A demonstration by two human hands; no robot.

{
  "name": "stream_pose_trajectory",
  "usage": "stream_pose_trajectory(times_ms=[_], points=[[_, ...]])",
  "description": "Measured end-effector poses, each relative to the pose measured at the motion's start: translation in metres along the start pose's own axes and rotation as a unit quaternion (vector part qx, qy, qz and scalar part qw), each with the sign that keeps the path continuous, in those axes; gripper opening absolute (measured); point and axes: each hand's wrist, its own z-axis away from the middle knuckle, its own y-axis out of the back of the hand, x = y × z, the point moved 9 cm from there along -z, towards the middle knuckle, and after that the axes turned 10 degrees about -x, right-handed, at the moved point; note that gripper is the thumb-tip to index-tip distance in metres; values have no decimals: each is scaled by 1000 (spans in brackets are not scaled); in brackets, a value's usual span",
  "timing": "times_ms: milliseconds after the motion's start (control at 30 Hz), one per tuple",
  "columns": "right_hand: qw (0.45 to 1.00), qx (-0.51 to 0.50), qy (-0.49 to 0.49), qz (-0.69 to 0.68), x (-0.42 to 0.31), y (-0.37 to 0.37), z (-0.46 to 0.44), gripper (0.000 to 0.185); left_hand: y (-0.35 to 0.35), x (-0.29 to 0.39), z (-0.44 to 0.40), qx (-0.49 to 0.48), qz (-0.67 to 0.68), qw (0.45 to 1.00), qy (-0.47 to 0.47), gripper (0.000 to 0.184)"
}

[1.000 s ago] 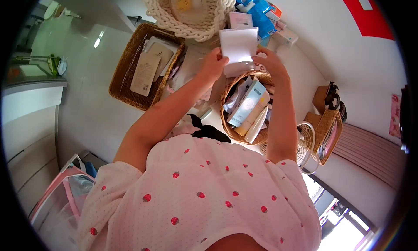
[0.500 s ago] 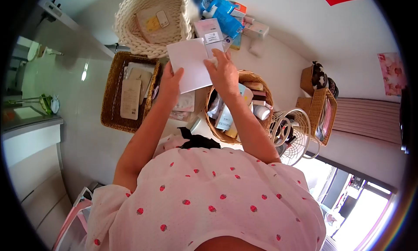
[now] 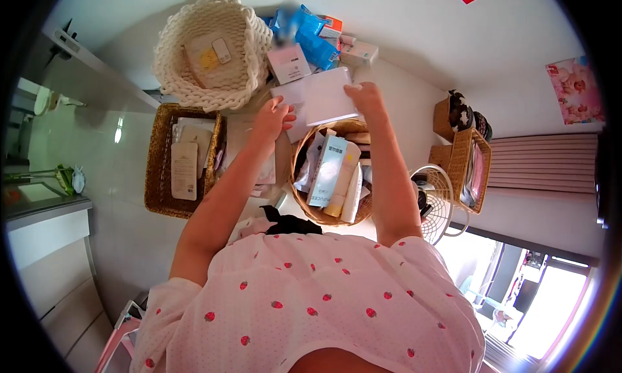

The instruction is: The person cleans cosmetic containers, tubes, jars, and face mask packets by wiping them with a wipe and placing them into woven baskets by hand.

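Note:
In the head view, my right hand (image 3: 367, 100) pinches the right edge of a flat white box (image 3: 328, 96) above the round wicker basket (image 3: 299, 182). A second pale flat panel (image 3: 293, 100) lies partly behind that box. It cannot be made out whether the two are joined. My left hand (image 3: 273, 119) is beside the panel's left edge with its fingers apart and slightly curled, and I see nothing gripped in it. A small pinkish-white box (image 3: 289, 63) stands just beyond the panel. In the round basket are a light-blue carton (image 3: 327, 171) and several tubes (image 3: 352, 193).
A white braided basket (image 3: 167, 68) stands at the back left. Nearer is a brown rectangular basket (image 3: 153, 172) with flat packets (image 3: 184, 171). Blue packages (image 3: 314, 43) and small boxes (image 3: 358, 53) sit at the back. A white wire basket (image 3: 447, 198) stands right.
The white box has moved right, from between both hands into my right hand. My left hand has come off it and sits slightly right and lower. The camera view has shifted.

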Motion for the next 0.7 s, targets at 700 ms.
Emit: stream_pose_trajectory(times_ms=[700], points=[[971, -187, 139, 56, -90, -85, 29, 25, 74, -8, 44, 179, -74, 980, -56, 37]])
